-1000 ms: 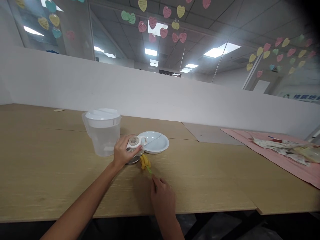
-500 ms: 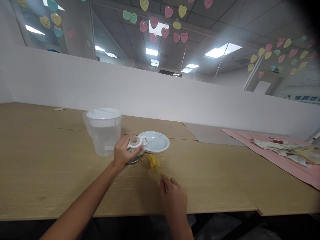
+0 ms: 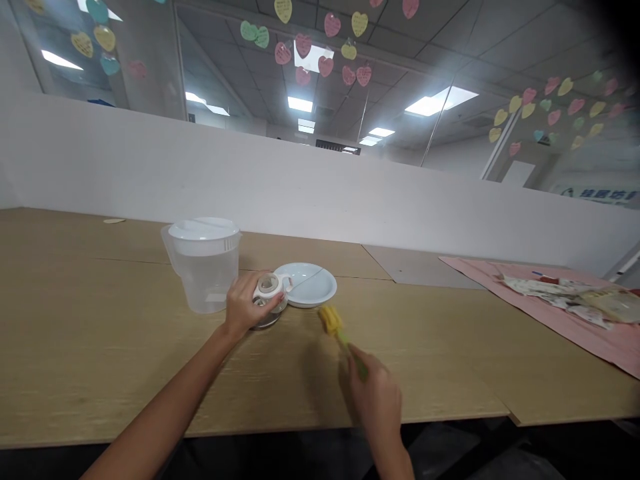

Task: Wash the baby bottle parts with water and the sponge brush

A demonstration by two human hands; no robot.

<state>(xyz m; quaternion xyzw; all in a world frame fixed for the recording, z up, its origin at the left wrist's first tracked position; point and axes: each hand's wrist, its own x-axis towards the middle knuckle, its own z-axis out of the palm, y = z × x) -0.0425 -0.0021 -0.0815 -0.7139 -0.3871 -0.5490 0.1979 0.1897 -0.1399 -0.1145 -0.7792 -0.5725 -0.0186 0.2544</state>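
Note:
My left hand [image 3: 246, 305] is closed round the white collar of a small clear jar [image 3: 270, 285] that stands on the table. Its top faces up and looks uncovered, and a white handle-like loop juts out to the right. My right hand [image 3: 376, 393] grips the green handle of a brush with a yellow head [image 3: 331, 321], blurred by motion. The brush is in the air, right of the jar and apart from it. Just behind the jar lies a shallow white plate [image 3: 315, 288].
A translucent lidded pitcher [image 3: 209, 277] stands left of the jar. On the right, a pink cloth [image 3: 540, 313] bears papers and packets. A grey sheet [image 3: 420, 270] lies by the white wall [image 3: 310, 193]. The wooden table's front edge [image 3: 270, 432] is close to me.
My right hand has moved to the right with the brush, farther from the jar. My left hand keeps its hold on the jar. The whole view has shifted slightly.

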